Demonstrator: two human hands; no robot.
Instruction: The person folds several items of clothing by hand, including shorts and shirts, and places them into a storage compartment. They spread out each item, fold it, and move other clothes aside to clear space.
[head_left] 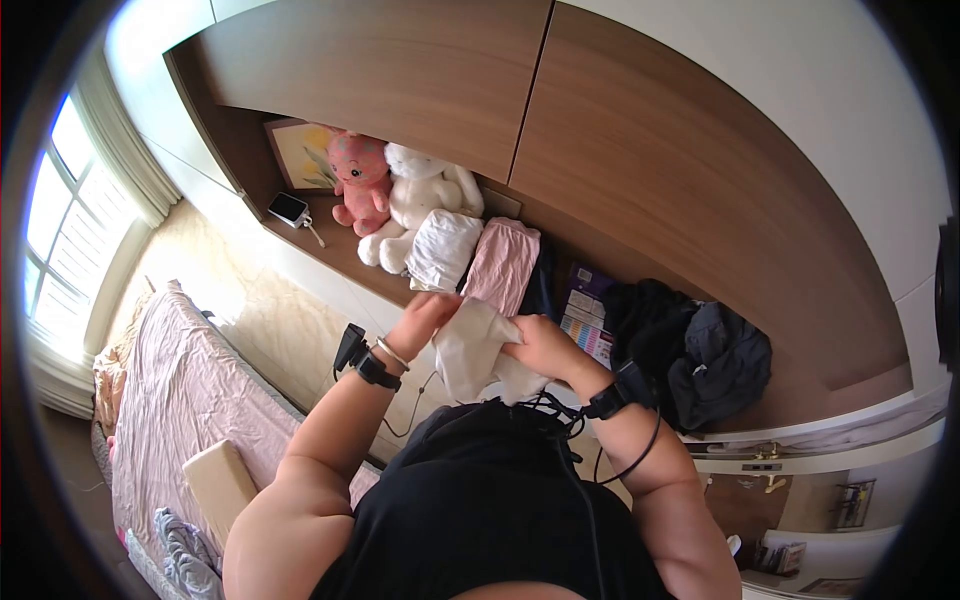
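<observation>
A white cloth [468, 350] hangs between my two hands, in front of my black top. My left hand [428, 318] has its fingers closed at the cloth's upper left edge. On the cloth's right side, my right hand [538, 345] grips it, with the thumb over the fabric. Just beyond my hands, on the shelf, lie a folded white garment [444, 250] and a folded pink garment [503, 262] side by side. Dark folded fabric [541, 285] is next to the pink one.
The shelf niche [345, 262] holds a pink plush toy [360, 175], white plush toys [425, 190], a phone-like device [289, 209], a purple box [588, 300] and heaped dark clothes [720, 365]. A bed with pink sheet [190, 380] stands at left.
</observation>
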